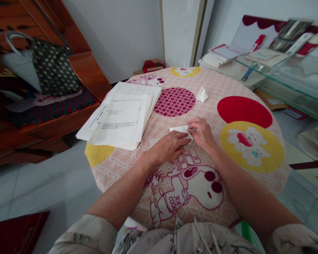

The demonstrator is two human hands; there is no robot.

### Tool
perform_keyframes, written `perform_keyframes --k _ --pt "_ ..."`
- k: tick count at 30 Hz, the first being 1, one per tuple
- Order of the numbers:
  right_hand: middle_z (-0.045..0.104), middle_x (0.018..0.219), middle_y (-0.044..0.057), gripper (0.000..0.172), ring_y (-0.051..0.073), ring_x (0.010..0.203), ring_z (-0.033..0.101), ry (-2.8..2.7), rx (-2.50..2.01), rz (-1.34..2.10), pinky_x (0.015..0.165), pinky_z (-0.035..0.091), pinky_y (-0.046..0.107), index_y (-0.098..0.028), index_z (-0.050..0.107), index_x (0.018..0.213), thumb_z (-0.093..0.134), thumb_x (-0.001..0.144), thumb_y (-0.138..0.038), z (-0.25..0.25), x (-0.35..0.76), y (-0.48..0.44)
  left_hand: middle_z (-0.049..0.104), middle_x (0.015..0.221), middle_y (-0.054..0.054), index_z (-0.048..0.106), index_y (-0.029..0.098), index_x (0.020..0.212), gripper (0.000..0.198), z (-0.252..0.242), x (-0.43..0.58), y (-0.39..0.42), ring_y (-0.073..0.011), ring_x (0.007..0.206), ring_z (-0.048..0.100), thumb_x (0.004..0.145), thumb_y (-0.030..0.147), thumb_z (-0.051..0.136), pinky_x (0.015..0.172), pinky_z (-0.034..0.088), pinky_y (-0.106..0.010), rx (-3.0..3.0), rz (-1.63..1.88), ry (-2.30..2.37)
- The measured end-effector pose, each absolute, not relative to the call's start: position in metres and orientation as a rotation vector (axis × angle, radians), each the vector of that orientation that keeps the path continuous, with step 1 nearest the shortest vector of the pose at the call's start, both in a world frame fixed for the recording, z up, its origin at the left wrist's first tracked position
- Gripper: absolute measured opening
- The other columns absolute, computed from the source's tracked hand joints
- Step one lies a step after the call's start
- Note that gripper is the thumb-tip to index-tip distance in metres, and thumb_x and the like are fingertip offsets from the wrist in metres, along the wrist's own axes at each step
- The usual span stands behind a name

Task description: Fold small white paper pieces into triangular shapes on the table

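One small paper (178, 129) lies on the table (153, 135); your left hand (170, 146) rests on it, fingers loosely extended, while your right hand (202, 133) curls its fingers at one edge, grip unclear. One folded paper (202, 95) sits beyond, one stack of pages (122, 120) leftward.

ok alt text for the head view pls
A person's left hand and right hand touch a small white piece of paper on a pink patterned tablecloth. A peaked white paper shape sits beyond them; a stack of printed white sheets lies left.
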State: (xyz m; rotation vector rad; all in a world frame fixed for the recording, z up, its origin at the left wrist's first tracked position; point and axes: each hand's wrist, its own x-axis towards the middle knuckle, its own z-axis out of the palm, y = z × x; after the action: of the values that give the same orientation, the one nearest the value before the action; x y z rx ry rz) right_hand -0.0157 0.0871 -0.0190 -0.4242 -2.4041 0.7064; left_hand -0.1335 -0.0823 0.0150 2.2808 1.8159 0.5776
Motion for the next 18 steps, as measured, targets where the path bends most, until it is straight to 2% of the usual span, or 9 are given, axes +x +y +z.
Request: perform_keyframes --k 11,16,18 --pt "0.072 0.090 0.010 0.016 0.027 0.093 0.064 -2.448 -0.435 0.667 0.092 0.047 0.043 -0.020 0.067 0.064 0.064 0.076 -0.009 -0.015 -0.016 0.084 0.066 0.131 -0.011 0.062 0.018 0.130 0.039 0.016 -0.133 -0.081 -0.0266 0.120 0.059 0.091 0.017 0.059 0.107 0.045 -0.047 2.266 0.567 1.761" --pt "0.075 0.096 0.009 0.015 0.025 0.095 0.067 -2.260 -0.442 0.712 0.089 0.051 0.040 -0.019 0.075 0.082 0.062 0.079 -0.013 -0.001 -0.006 0.087 0.062 0.139 -0.014 0.062 0.015 0.130 0.039 0.016 -0.133 -0.082 -0.0287 0.126 0.057 0.091 0.019 0.060 0.109 0.044 -0.050 2.247 0.532 1.810" --pt "0.076 0.091 0.007 0.017 0.023 0.087 0.068 -2.220 -0.426 0.767 0.079 0.053 0.035 -0.019 0.077 0.084 0.060 0.081 -0.015 0.004 0.002 0.089 0.062 0.140 -0.015 0.063 0.014 0.130 0.039 0.016 -0.133 -0.082 -0.0291 0.127 0.056 0.091 0.020 0.061 0.110 0.044 -0.049 2.248 0.520 1.817"
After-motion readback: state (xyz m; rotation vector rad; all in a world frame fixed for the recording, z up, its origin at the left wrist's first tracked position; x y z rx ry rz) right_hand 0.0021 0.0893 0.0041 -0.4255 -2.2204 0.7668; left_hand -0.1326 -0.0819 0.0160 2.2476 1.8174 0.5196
